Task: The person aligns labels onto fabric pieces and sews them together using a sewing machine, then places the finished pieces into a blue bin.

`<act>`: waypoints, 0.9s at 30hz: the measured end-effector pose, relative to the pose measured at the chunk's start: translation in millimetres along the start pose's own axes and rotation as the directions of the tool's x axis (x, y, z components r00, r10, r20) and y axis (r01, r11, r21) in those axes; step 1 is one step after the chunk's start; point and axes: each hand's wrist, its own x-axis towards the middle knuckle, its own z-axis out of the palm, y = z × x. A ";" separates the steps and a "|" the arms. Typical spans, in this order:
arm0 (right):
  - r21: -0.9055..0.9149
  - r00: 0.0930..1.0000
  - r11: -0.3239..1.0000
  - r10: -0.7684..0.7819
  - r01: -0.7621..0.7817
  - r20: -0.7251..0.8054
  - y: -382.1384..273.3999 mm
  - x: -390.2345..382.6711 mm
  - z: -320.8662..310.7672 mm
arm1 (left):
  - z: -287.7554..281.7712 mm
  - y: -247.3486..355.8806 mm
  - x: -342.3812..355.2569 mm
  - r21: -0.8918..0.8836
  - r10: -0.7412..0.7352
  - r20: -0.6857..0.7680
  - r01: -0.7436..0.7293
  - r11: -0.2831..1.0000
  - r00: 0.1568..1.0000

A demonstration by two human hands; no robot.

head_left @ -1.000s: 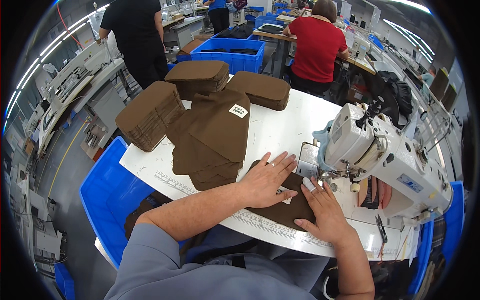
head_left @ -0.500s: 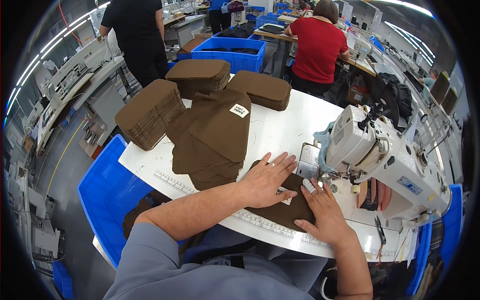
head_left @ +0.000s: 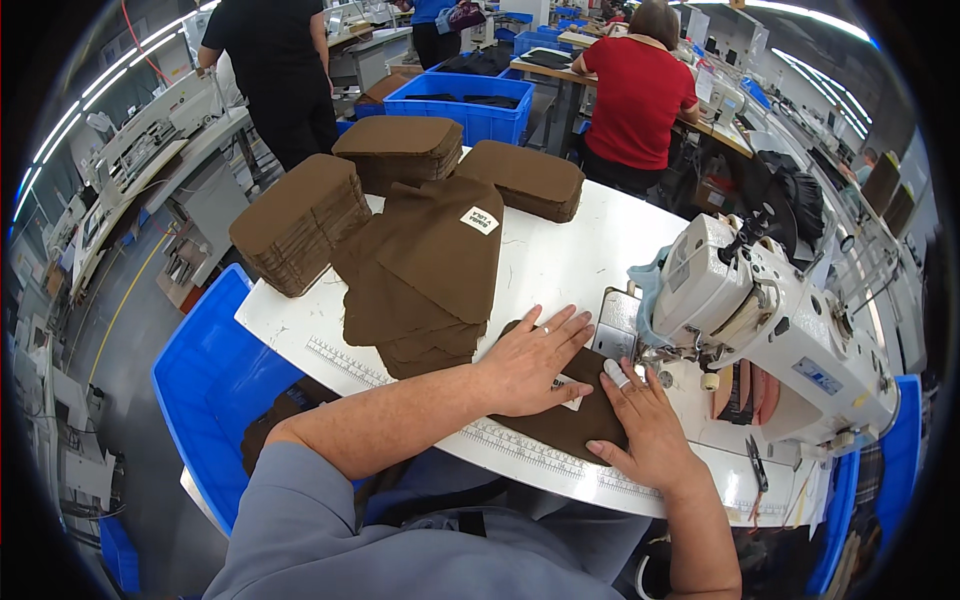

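A brown fabric piece (head_left: 545,430) with a white label lies flat at the table's front edge, its far right part beside the needle area of a white sewing machine (head_left: 740,310). My left hand (head_left: 535,365) rests on it with fingers spread, partly covering the label. On the fabric's right side lies my right hand (head_left: 640,425), fingers stretched toward the machine's presser foot and a white wrap on one finger. Left of my hands, loose brown panels (head_left: 420,270) are fanned in a pile, the top one carrying a white label.
Thick brown stacks (head_left: 300,220) stand at the table's far left. Thread snips (head_left: 757,462) lie right of my right hand. A printed ruler (head_left: 520,447) runs along the front edge. Blue bins (head_left: 195,370) flank the table. A person in red (head_left: 635,100) sits beyond it.
Both hands and the fabric under them stay in nearly the same place. The whole view has shifted very slightly.
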 end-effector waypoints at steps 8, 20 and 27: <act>-0.011 1.000 1.000 -0.001 0.001 -0.019 -1.0 -0.9 -0.2 | -0.2 -0.5 0.2 -0.009 -0.005 0.006 0.005 1.000 1.000; -0.004 1.000 1.000 0.018 -0.018 -0.009 -0.9 -1.9 0.0 | -1.2 -1.2 0.7 -0.004 -0.024 0.052 0.024 1.000 0.998; -0.007 0.997 0.997 0.070 -0.070 -0.018 0.6 -4.8 -0.4 | -0.9 -1.4 0.3 0.013 -0.016 0.013 0.016 1.000 1.000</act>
